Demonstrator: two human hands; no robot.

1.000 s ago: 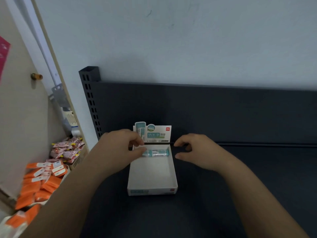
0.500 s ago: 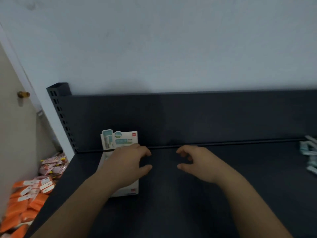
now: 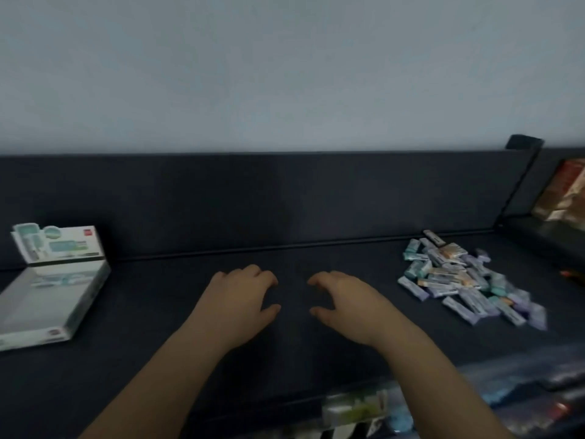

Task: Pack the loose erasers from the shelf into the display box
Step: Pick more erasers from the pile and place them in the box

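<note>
The box (image 3: 90,296) now stands far left on the shelf (image 3: 158,343), no longer under the left hand (image 3: 240,299). The erasers (image 3: 468,280) have come into view, heaped at right. The right hand (image 3: 348,302) and the left hover between them, fingers loosely curled, holding nothing.

Dim, flat light; motion blur overall; wide-angle bowing at edges; lower right corner smeared.
</note>
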